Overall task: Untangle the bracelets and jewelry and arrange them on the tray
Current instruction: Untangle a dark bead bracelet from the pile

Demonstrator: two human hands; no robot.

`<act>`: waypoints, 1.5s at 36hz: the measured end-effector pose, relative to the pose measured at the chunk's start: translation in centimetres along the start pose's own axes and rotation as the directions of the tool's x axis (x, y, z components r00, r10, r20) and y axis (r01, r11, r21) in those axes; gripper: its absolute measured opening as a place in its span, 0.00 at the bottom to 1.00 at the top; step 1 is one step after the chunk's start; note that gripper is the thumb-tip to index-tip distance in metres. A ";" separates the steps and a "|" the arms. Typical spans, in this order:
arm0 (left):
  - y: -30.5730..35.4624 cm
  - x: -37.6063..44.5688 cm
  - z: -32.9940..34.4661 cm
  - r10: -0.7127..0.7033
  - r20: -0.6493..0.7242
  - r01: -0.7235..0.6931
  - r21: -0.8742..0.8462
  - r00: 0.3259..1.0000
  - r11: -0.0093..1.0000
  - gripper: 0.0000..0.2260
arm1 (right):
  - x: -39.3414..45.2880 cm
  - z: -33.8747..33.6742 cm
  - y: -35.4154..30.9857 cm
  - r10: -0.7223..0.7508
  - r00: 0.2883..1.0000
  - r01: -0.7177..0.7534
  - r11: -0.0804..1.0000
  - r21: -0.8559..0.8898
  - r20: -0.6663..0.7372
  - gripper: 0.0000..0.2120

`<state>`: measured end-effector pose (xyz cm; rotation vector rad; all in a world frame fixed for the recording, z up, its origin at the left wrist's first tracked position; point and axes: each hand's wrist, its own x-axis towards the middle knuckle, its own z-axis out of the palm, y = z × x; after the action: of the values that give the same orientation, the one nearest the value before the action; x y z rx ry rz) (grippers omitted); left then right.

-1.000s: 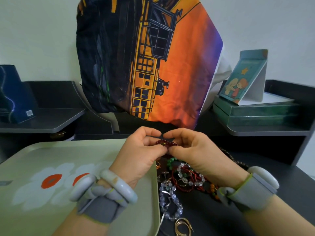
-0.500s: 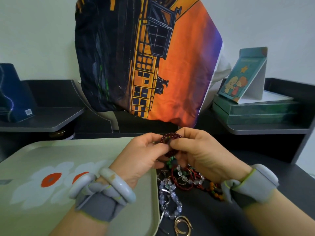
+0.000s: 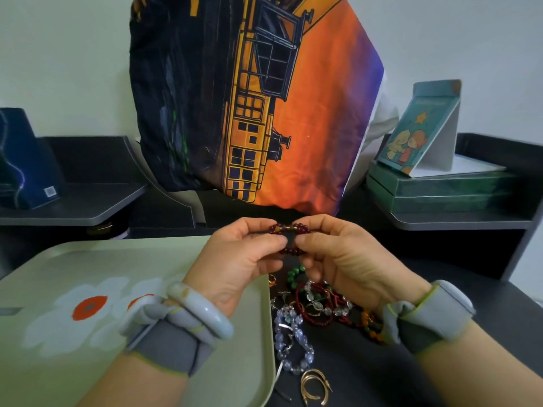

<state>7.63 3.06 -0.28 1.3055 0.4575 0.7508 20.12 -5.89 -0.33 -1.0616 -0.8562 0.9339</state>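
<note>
I've got both hands up together above the heap: my left hand [image 3: 235, 259] pinches one end of a dark red beaded bracelet [image 3: 289, 229], my right hand [image 3: 343, 259] pinches the other end, thumbs and forefingers curled round the beads. The bracelet hangs clear of the table between them, a second run of its beads [image 3: 291, 250] showing lower down between my thumbs.

Right beneath the bracelet sits the tangled pile of jewelry [image 3: 317, 304] on the black tabletop [image 3: 499, 312]: green beads [image 3: 295, 274] at its far edge, a red bead strand [image 3: 326, 315] coiled through clear crystal beads, orange beads [image 3: 370, 324] by my right wrist. On the near side of the pile lies a pale lilac crystal bracelet [image 3: 291, 339], and nearer still a gold hoop piece [image 3: 314, 386].

Just left of the pile, touching distance from it, is the pale green tray with white-and-orange flowers [image 3: 73, 271]; my left wrist hovers over it.

Beyond the bracelet stands a big orange and dark printed cushion [image 3: 249, 98].
</note>
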 end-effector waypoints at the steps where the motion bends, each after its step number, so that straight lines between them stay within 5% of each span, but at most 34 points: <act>1: -0.1 0.0 -0.1 0.004 0.005 -0.004 0.016 1.000 1.000 0.07 | 0.0 -0.1 0.0 0.004 1.000 -0.004 1.000 0.006 -0.008 0.06; 10: -0.9 0.6 -0.3 -0.006 -0.038 0.012 0.156 0.999 0.988 0.08 | 0.4 -0.2 0.6 0.071 0.994 -0.072 0.997 -0.021 -0.078 0.05; 22: -0.9 2.1 -3.8 -0.193 -0.084 0.209 0.279 0.978 0.937 0.08 | 3.5 2.1 2.1 0.166 0.979 -0.196 0.926 -0.321 -0.120 0.04; 31: -1.1 4.9 -7.3 -0.272 -0.165 0.311 0.292 0.948 0.905 0.09 | 8.4 4.6 2.8 0.218 0.968 -0.251 0.794 -0.553 -0.127 0.04; 45: -2.7 6.3 -8.9 -0.262 -0.216 0.319 0.297 0.940 0.900 0.07 | 10.9 4.8 3.8 0.315 0.928 -0.365 0.662 -0.655 -0.199 0.02; 54: -3.0 5.9 -8.7 -0.214 -0.222 0.286 0.373 0.951 0.883 0.13 | 9.9 3.4 3.7 0.115 0.971 -0.236 0.555 -0.797 -0.207 0.15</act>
<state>6.46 13.06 -4.49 1.5288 0.9458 0.5696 19.89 5.13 -1.74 -2.0428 -1.1205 0.5839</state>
